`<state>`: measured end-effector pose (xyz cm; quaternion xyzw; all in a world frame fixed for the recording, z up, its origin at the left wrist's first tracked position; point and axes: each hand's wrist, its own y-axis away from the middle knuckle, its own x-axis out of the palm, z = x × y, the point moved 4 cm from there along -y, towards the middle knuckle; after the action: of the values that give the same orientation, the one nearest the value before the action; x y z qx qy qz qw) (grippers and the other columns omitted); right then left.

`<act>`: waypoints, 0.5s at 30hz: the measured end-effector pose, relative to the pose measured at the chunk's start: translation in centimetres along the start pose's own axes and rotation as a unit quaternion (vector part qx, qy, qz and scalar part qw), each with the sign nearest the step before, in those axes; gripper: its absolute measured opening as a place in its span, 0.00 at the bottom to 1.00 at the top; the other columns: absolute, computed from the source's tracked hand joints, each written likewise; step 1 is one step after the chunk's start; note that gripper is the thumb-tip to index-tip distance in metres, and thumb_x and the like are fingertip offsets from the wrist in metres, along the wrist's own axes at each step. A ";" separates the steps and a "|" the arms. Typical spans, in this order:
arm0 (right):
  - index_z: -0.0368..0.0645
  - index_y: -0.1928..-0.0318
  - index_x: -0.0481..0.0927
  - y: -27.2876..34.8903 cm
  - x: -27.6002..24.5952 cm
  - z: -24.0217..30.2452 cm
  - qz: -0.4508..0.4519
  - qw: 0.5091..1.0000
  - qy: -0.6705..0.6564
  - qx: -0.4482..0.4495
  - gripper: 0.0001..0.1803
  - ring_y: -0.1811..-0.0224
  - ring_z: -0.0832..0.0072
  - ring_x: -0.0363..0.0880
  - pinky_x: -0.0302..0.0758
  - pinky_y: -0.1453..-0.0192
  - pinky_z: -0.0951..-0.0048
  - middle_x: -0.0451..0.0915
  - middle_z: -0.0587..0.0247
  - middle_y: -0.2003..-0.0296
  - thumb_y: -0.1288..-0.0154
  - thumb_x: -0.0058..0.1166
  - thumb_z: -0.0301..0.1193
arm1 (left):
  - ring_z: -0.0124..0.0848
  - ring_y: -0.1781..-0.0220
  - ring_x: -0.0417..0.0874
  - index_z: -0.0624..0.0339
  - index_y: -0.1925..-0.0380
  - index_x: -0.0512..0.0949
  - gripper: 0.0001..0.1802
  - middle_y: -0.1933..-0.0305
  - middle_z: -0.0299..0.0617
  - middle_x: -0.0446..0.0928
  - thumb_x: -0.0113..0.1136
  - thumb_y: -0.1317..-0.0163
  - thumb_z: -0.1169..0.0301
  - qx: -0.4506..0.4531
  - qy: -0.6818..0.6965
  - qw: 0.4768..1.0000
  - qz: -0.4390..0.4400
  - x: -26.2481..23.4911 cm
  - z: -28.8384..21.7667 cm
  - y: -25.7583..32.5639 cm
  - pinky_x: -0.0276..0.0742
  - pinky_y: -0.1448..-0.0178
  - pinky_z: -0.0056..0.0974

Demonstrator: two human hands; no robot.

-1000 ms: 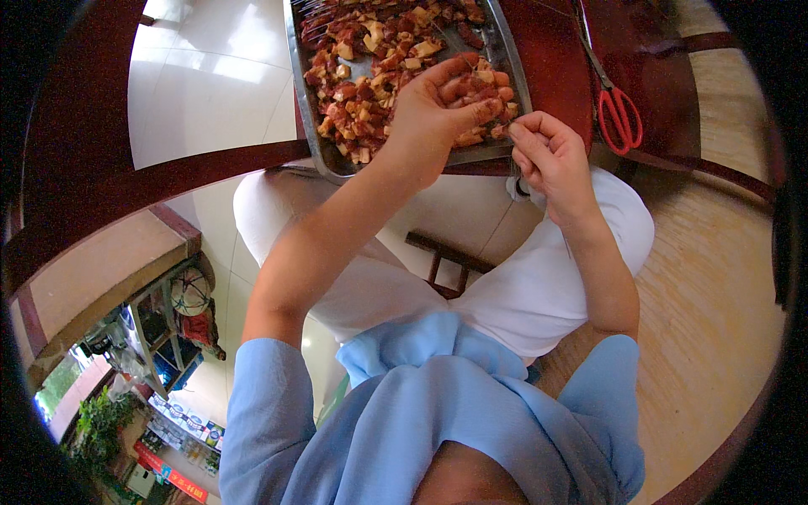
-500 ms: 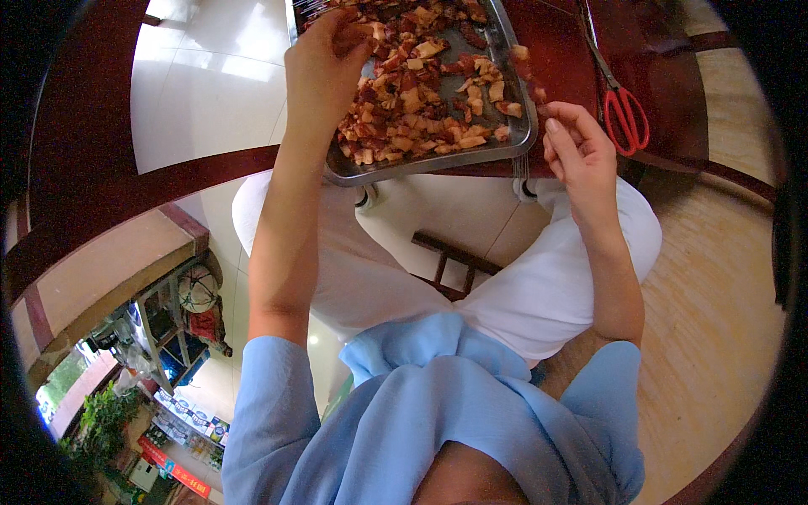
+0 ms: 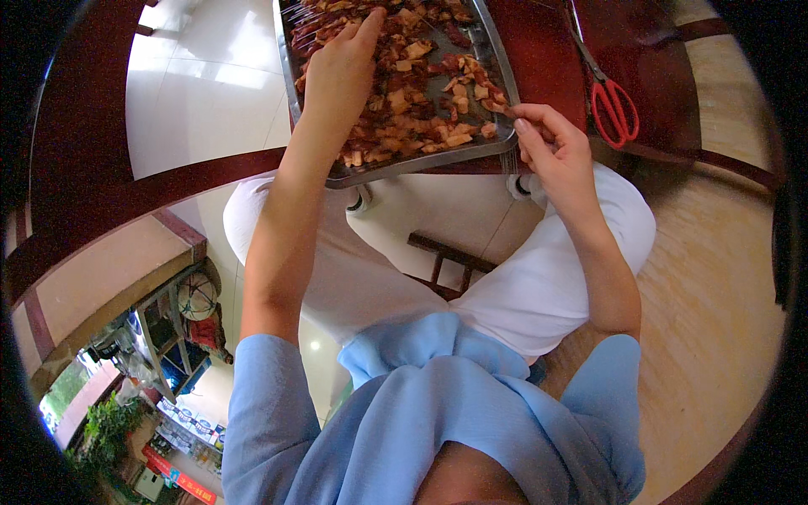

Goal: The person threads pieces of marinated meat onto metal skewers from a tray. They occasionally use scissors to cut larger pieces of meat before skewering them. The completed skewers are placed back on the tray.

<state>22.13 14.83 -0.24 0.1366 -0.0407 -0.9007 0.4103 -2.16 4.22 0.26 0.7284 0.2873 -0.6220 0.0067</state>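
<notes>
A metal tray (image 3: 421, 160) holds many small chunks of reddish and pale meat (image 3: 412, 59), with several thin skewers (image 3: 299, 17) at its far left. My left hand (image 3: 341, 71) is over the tray's left side, thumb and a finger stretched out above the meat. Nothing shows in it, and its other fingers are partly hidden. At the tray's right rim, my right hand (image 3: 555, 143) pinches with thumb and forefinger. From its fingertips a thin skewer with meat (image 3: 497, 107) appears to reach over the tray; its far part blends into the loose chunks.
Red-handled scissors (image 3: 614, 114) lie on the dark red table (image 3: 539, 50), right of the tray. Below the table edge are my white-trousered legs (image 3: 539, 295) and a dark wooden frame (image 3: 446, 261). Shelves (image 3: 172, 337) and a plant (image 3: 109, 425) stand at lower left.
My right hand has shifted slightly left, and the meat skewer has swung from upright beside the tray to over its rim. My left hand has turned, its fingers now pointing away from me.
</notes>
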 end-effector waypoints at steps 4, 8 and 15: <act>0.38 0.53 0.80 0.0 -0.1 0.0 -0.012 1.000 0.003 0.008 0.10 0.75 0.87 0.70 0.67 0.72 0.81 0.75 0.73 0.77 0.32 0.54 0.27 | 0.46 0.59 0.86 0.60 0.45 0.75 0.24 0.60 0.50 0.84 0.62 0.44 0.76 -0.013 0.073 0.997 -0.032 -0.2 1.0 0.9 0.81 0.58 0.43; 0.38 0.53 0.81 0.5 -0.1 0.9 -0.017 1.000 -0.006 0.006 0.09 0.76 0.87 0.70 0.67 0.73 0.82 0.75 0.73 0.77 0.32 0.55 0.27 | 0.39 0.55 0.86 0.66 0.44 0.74 0.17 0.50 0.44 0.81 0.56 0.32 0.75 -0.242 0.630 0.738 0.027 0.1 1.6 1.2 0.84 0.50 0.41; 0.39 0.56 0.82 1.5 0.9 1.2 0.035 0.999 0.004 0.001 0.08 0.77 0.88 0.71 0.67 0.74 0.82 0.76 0.73 0.78 0.33 0.55 0.26 | 0.47 0.36 0.74 0.69 0.42 0.69 0.18 0.40 0.54 0.73 0.52 0.30 0.76 -0.220 0.820 0.527 0.037 1.4 2.7 1.1 0.73 0.32 0.48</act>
<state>22.32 13.18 0.99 0.1389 -0.0450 -0.8853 0.4415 -4.10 2.88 -1.97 0.9031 0.2667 0.3330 -0.0484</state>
